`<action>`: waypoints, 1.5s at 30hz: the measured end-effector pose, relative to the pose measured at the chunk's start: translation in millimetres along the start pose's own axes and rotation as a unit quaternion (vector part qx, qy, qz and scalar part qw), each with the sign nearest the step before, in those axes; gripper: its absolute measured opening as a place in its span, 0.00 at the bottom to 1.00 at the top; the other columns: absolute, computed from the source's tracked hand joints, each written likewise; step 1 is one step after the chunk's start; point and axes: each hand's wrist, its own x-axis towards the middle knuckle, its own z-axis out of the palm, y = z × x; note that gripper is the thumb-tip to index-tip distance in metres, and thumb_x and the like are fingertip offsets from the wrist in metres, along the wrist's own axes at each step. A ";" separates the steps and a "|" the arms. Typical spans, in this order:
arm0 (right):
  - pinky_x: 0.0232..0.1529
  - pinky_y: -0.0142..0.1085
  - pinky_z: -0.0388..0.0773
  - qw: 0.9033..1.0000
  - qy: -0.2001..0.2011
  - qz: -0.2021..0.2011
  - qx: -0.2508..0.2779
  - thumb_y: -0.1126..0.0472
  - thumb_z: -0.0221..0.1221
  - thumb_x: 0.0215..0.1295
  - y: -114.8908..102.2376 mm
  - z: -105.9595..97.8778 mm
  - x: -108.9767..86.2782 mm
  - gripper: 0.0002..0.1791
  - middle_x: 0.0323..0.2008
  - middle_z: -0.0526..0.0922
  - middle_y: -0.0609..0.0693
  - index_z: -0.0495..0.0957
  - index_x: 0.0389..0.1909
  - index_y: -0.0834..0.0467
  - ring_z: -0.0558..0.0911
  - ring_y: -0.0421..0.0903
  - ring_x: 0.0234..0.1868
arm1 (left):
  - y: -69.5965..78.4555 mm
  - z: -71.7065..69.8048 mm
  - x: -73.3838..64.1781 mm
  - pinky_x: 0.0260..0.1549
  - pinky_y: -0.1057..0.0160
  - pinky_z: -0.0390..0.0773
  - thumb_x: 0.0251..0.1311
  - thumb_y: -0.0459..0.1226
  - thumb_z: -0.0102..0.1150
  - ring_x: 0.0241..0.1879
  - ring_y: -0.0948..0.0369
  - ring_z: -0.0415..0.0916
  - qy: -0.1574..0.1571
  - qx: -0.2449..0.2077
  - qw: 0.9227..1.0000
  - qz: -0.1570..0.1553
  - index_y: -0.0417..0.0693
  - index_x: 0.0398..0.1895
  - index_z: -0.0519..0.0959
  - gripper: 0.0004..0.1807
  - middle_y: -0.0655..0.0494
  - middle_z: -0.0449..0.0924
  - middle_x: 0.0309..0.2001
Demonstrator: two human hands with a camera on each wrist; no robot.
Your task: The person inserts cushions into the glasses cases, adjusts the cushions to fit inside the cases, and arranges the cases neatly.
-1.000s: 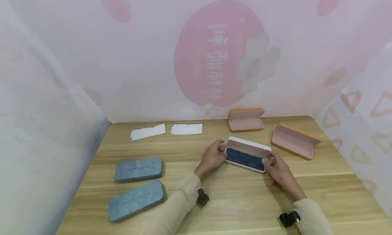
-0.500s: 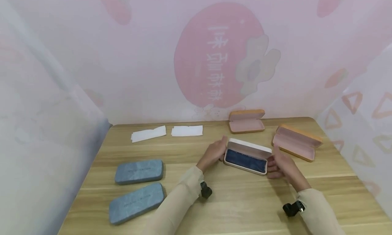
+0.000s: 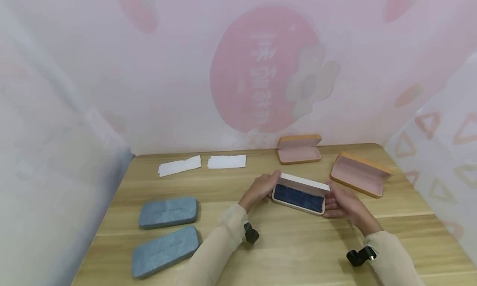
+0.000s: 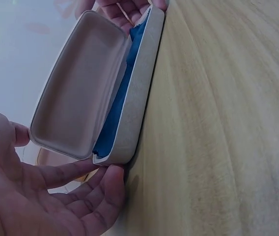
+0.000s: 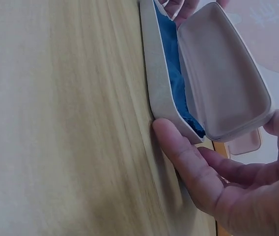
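left hand [image 3: 260,189] reached lid [image 3: 304,183]; blue cases [image 3: 169,212] only in head view

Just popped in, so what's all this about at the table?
A person has both hands on an open white case, the left hand at one end and the right hand at the other. A dark blue cloth lies inside, and the lid is up. Beyond and to the right, two orange cases stand open. Two blue-gray cases lie closed on the left, with two white folded pieces behind them, toward the wall.
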 end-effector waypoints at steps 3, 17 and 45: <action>0.38 0.44 0.88 1.000 -0.003 -0.008 0.006 0.34 0.45 0.76 1.8 1.5 0.9 0.48 0.37 0.82 0.56 0.60 0.64 0.81 0.87 0.45 0.34 | -2.8 0.4 0.4 0.21 0.64 0.75 0.69 0.63 0.32 0.20 0.60 0.68 0.005 -0.012 1.000 -0.009 0.42 0.36 0.76 0.35 0.54 0.69 0.21; 0.37 0.38 0.87 0.999 -0.002 -0.045 0.027 0.43 0.45 0.80 13.1 7.2 3.0 0.33 0.35 0.83 0.52 0.68 0.56 0.75 0.86 0.41 0.33 | -9.8 0.2 -5.1 0.16 0.67 0.65 0.69 0.57 0.37 0.16 0.62 0.61 0.001 -0.053 0.999 -0.001 0.42 0.35 0.77 0.29 0.60 0.64 0.16; 0.50 0.35 0.85 0.990 0.070 -0.096 -0.073 0.58 0.46 0.80 12.5 20.1 -17.3 0.27 0.58 0.77 0.71 0.63 0.66 0.79 0.84 0.39 0.47 | -22.4 -11.1 -17.6 0.61 0.51 0.77 0.60 0.41 0.63 0.58 0.51 0.77 0.022 0.009 0.997 0.073 0.40 0.63 0.75 0.27 0.48 0.80 0.56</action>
